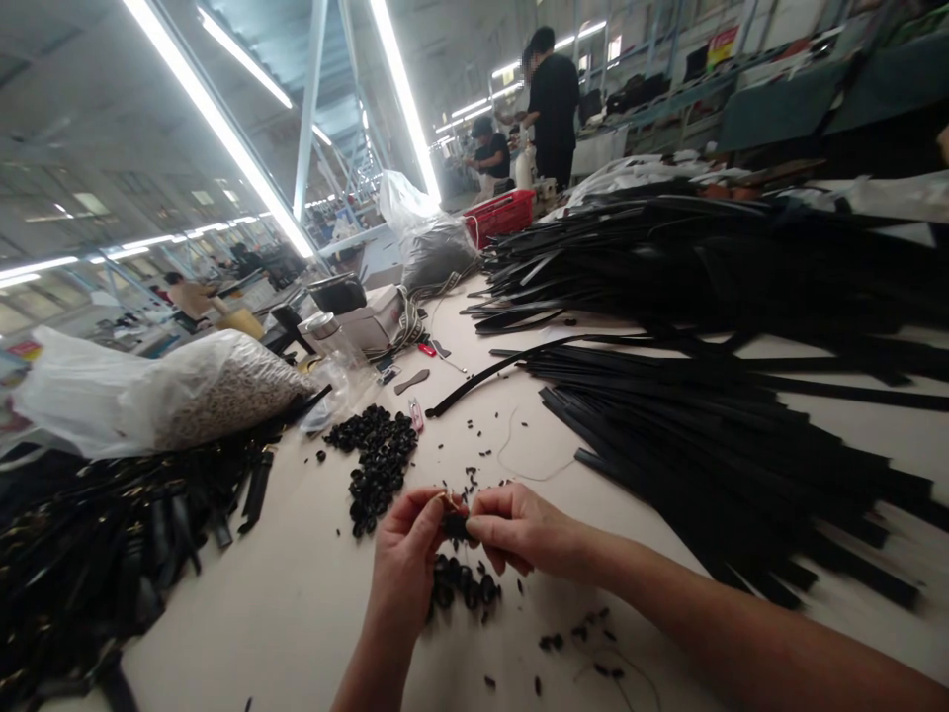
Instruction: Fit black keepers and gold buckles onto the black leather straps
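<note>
Near the middle of the table, my left hand [409, 544] pinches a short black strap piece [455, 526] with a gold-coloured metal part [448, 501], which looks like a buckle. From the other side, my right hand [523, 529] has thumb and fingers closed on the same piece. Fingers cover much of it, so its full shape is hidden. Just below lies a small cluster of black loops [464, 583]. A larger heap of black loops [382, 465] sits to the left, beyond my left hand. Tiny black bits [578, 633] are scattered about both hands.
Black straps [712, 445] fan out on the right, with a bigger strap pile [704, 257] behind. Straps with gold-coloured fittings [133, 554] heap up at left, beside a filled plastic bag [215, 386]. Thread snips [416, 414] and a red basket [500, 216] lie farther back. People work beyond.
</note>
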Demonstrator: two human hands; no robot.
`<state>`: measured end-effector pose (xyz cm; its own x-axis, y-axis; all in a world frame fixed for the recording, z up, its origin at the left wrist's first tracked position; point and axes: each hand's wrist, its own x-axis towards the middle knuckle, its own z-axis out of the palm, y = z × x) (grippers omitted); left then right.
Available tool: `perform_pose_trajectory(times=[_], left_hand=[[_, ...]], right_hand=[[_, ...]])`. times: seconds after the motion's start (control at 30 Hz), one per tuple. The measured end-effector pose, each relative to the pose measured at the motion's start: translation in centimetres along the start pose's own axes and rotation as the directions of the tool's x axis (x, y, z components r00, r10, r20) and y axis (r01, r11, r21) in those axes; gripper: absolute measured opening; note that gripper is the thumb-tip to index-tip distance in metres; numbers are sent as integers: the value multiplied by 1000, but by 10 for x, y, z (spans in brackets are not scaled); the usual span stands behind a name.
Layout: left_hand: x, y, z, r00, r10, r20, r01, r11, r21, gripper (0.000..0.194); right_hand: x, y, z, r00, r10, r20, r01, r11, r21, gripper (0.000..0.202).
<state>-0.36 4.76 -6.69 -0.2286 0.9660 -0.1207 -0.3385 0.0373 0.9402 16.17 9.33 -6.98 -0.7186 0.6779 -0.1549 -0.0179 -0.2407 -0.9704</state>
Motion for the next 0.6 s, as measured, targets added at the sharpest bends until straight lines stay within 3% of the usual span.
perform_pose_trajectory(times=[0.17,0.37,0.5,0.6], left_hand=[[-7,-3,3,993,115,1,-114,992,56,27],[-9,-10,-1,980,197,-14,-194,973,125,23],[-10,-13,-1,971,240,21,-240,967,82,20],[-10,-13,2,984,180,9,-181,983,41,38]], right_hand=[[3,4,-3,999,-42,13,38,974,224,32],[0,1,-3,1000,-26,15,19,936,352,36],[0,-1,0,1000,-20,10,16,954,298,39],[-1,-4,0,997,-72,-34,76,987,138,33]])
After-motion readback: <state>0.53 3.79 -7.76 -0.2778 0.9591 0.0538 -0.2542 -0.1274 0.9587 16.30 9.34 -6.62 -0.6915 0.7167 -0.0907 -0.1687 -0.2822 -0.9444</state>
